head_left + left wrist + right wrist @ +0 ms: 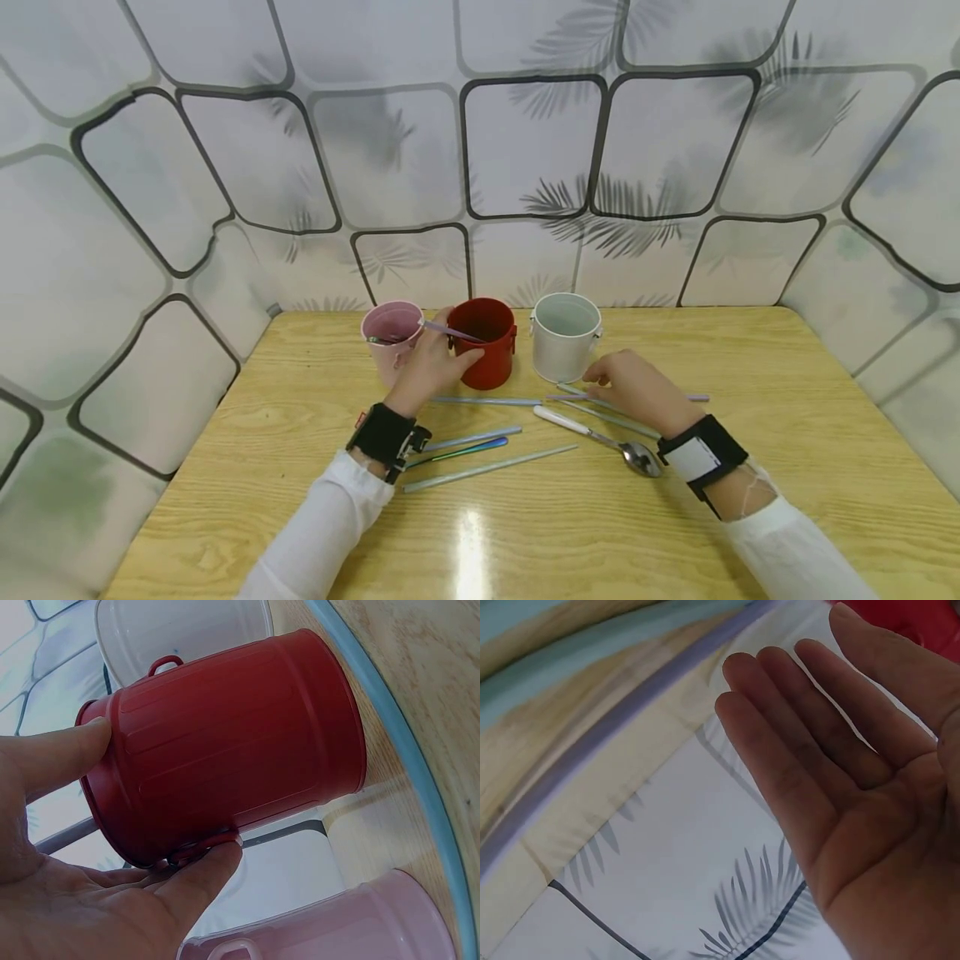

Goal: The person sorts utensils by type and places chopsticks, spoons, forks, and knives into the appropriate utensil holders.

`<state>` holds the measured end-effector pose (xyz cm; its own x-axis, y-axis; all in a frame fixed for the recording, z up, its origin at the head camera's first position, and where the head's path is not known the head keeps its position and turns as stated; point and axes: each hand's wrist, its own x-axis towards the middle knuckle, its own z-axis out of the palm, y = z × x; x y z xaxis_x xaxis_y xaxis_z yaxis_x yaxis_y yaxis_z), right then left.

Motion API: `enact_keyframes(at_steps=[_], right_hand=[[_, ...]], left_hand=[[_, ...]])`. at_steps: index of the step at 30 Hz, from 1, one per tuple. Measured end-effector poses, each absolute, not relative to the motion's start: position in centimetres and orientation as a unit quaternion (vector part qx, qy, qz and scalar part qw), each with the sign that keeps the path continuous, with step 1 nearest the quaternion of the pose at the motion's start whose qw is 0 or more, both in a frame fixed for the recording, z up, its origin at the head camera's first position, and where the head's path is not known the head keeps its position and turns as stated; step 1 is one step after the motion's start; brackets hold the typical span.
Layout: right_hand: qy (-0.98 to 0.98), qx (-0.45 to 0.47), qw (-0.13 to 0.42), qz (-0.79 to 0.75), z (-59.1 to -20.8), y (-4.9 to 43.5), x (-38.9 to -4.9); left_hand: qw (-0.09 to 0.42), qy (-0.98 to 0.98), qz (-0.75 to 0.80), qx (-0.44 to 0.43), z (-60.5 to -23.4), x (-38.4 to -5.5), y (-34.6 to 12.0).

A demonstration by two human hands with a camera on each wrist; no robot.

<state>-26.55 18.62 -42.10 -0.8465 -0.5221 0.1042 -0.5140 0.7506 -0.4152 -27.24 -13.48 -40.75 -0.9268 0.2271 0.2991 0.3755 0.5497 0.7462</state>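
Observation:
My left hand [433, 360] grips the small red bucket [232, 735] by its upper part, the thumb at the rim and the fingers by the side handle. A thin purple stick [453, 332] lies across the red bucket's rim, its left end reaching over the hand. My right hand [628, 382] hovers by the lower right of the white bucket [564, 342], over several thin sticks. In the right wrist view its fingers [802, 735] are extended, with nothing held. The pink bucket [388, 367] stands left of the red one, with thin items inside.
A spoon with a white handle [561, 419] lies in front of the white bucket. Nearer the left wrist are a blue stick [472, 438], a blue-and-green slim utensil [461, 451] and a pale green stick [491, 469]. A patterned wall [532, 258] borders the table's back edge.

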Motion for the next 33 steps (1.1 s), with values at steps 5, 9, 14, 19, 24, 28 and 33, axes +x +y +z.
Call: enact_keyframes(at_steps=[5,9,14,19,24,28,33], right_hand=[[0.933,-0.29,0.015,-0.21,-42.9,18.71,-27.03],[0.934,-0.295,0.018,-0.199,-43.14,18.64,-27.3],[0.934,-0.3,0.013,-0.193,-43.15,18.53,-27.41],[0.937,-0.3,0.01,-0.182,-43.18,18.43,-27.43],[0.939,-0.305,0.002,-0.158,-43.07,18.26,-27.33],[0.941,-0.305,-0.002,-0.15,-43.12,18.2,-27.31],[0.944,-0.299,-0.005,-0.143,-43.21,18.16,-27.32]], left_hand=[[0.082,-0.877,-0.443,-0.169,-40.81,-27.24,-13.39],[0.088,-0.875,-0.445,-0.172,-40.81,-27.32,-13.43],[0.092,-0.876,-0.44,-0.175,-40.84,-27.35,-13.57],[0.088,-0.873,-0.445,-0.179,-40.8,-27.31,-13.59],[0.087,-0.865,-0.459,-0.185,-40.77,-27.29,-13.59],[0.089,-0.865,-0.457,-0.188,-40.77,-27.32,-13.62],[0.084,-0.863,-0.461,-0.189,-40.79,-27.29,-13.71]])
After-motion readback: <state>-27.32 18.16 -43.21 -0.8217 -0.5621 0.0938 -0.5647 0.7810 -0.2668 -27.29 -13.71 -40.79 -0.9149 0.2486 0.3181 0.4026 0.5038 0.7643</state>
